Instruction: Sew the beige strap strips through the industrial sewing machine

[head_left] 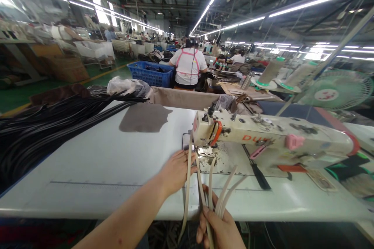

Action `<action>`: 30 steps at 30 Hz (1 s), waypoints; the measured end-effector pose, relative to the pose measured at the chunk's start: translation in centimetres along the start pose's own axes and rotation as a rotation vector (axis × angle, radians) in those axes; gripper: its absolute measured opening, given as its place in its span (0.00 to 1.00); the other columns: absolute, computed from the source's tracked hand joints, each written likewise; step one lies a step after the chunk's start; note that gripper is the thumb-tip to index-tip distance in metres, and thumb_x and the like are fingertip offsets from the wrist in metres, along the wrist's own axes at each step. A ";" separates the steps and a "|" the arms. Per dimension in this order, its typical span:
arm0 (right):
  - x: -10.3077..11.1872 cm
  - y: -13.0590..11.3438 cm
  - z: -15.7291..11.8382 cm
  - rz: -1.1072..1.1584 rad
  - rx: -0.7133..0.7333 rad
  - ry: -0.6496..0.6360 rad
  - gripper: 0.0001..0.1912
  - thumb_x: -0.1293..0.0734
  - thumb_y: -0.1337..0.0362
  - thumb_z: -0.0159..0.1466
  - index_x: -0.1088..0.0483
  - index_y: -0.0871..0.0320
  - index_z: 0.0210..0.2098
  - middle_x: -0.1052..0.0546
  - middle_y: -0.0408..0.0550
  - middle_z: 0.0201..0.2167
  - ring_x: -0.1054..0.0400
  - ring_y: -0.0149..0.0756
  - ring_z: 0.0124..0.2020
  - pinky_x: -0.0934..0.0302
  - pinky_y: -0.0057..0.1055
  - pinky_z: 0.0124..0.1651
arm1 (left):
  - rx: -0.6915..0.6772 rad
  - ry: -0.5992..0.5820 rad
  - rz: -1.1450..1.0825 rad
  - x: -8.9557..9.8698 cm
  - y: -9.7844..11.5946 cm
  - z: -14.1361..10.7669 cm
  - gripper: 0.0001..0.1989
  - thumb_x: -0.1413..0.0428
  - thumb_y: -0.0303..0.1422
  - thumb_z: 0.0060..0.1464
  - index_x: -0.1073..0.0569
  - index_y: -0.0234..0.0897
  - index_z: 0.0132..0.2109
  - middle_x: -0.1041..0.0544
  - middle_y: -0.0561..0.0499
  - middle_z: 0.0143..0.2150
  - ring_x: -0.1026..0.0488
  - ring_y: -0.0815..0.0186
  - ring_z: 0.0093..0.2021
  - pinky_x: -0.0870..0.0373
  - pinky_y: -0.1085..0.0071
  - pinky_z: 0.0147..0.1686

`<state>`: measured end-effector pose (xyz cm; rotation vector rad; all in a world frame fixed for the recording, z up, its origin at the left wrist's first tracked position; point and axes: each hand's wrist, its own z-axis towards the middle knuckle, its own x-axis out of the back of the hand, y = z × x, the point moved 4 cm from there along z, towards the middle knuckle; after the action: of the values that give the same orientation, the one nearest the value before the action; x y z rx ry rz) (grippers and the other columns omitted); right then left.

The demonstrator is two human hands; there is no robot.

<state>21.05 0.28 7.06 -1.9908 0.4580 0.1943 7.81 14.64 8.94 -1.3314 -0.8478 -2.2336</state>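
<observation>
My right hand, at the table's front edge, is closed around several narrow beige straps whose ends fan upward. One strap runs from its fingers toward the presser foot of the sewing machine. My left hand lies flat on the white tabletop, fingers stretched out beside the needle area. Another beige strap hangs from the machine head across those fingertips and down past the table edge. Where the straps meet the needle is too small to make out.
Long black strips are heaped at the left. A grey-brown piece lies on the tabletop, and a black-handled tool beside the machine. Thread cones and a fan stand at right. Ahead, a person sits beside a blue crate.
</observation>
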 end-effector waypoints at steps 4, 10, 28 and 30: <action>-0.3 -0.3 0.2 0.020 0.000 0.000 0.47 0.26 0.53 0.58 0.49 0.64 0.68 0.27 0.37 0.16 0.30 0.35 0.13 0.46 0.22 0.14 | -0.013 0.028 -0.037 0.1 0.0 0.0 0.18 0.52 0.39 0.71 0.29 0.39 0.62 0.25 0.45 0.62 0.30 0.57 0.63 0.38 0.55 0.65; -0.7 -0.7 0.7 0.041 0.026 0.033 0.45 0.26 0.55 0.58 0.48 0.65 0.66 0.27 0.37 0.16 0.30 0.35 0.14 0.47 0.22 0.15 | -0.002 0.009 -0.055 0.0 -0.2 0.0 0.18 0.51 0.36 0.70 0.29 0.38 0.62 0.26 0.46 0.62 0.31 0.57 0.64 0.37 0.54 0.66; 0.7 0.8 -0.4 0.013 -0.082 -0.033 0.32 0.23 0.44 0.51 0.26 0.64 0.43 0.25 0.41 0.19 0.26 0.34 0.18 0.42 0.23 0.18 | -0.009 0.018 -0.014 -0.2 -0.2 -0.1 0.20 0.54 0.40 0.71 0.30 0.38 0.63 0.27 0.44 0.64 0.30 0.57 0.63 0.37 0.55 0.65; 0.9 1.1 -0.7 0.019 -0.123 -0.059 0.32 0.22 0.44 0.50 0.26 0.63 0.43 0.25 0.41 0.19 0.26 0.35 0.19 0.42 0.23 0.19 | -0.007 0.020 -0.006 -0.3 -0.2 -0.1 0.20 0.55 0.40 0.71 0.30 0.38 0.63 0.28 0.44 0.64 0.30 0.57 0.63 0.38 0.55 0.65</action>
<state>21.42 -0.98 6.19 -2.0957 0.4354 0.2988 7.74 14.73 8.58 -1.3087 -0.8392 -2.2526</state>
